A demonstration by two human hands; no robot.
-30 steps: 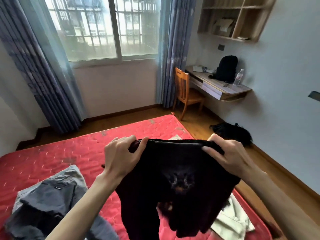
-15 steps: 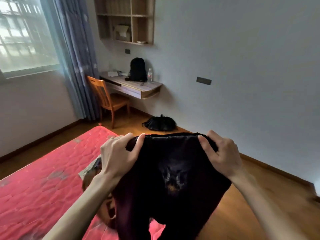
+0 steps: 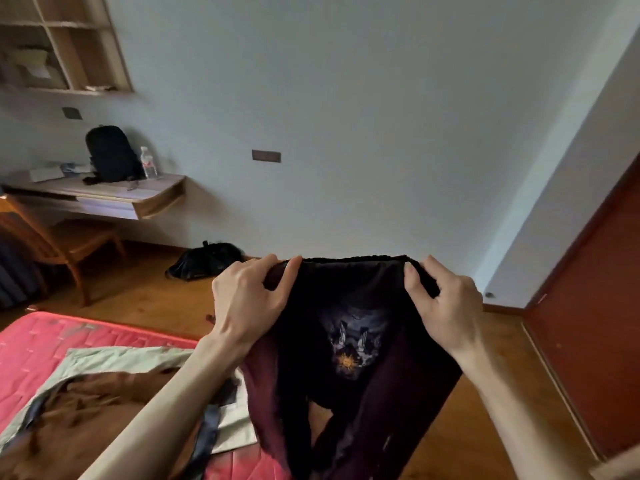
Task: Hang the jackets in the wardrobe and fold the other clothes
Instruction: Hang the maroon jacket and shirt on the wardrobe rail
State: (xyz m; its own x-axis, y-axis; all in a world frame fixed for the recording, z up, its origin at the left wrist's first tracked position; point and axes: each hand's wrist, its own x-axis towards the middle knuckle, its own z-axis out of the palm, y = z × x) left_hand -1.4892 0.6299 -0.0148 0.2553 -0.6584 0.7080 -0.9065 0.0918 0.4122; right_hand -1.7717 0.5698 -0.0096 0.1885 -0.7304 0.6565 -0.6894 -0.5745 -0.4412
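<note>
I hold up a black garment (image 3: 349,368) with a small printed emblem, hanging in front of me over the bed's corner and the floor. My left hand (image 3: 249,303) grips its top edge on the left, and my right hand (image 3: 446,306) grips the top edge on the right. Below my left arm, a pale green and brown garment (image 3: 104,386) lies spread on the red mattress (image 3: 38,344). No wardrobe shows in this view.
A wall-mounted desk (image 3: 104,199) with a black backpack (image 3: 110,154) and a water bottle (image 3: 149,162) stands at the left, a wooden chair (image 3: 59,244) below it. A black bag (image 3: 207,259) lies on the wooden floor. A red-brown door (image 3: 595,358) is at the right.
My view has swung right, from the window and bed toward the plain wall and door. Both hands keep the same grip on the black garment, carried along to the right.
</note>
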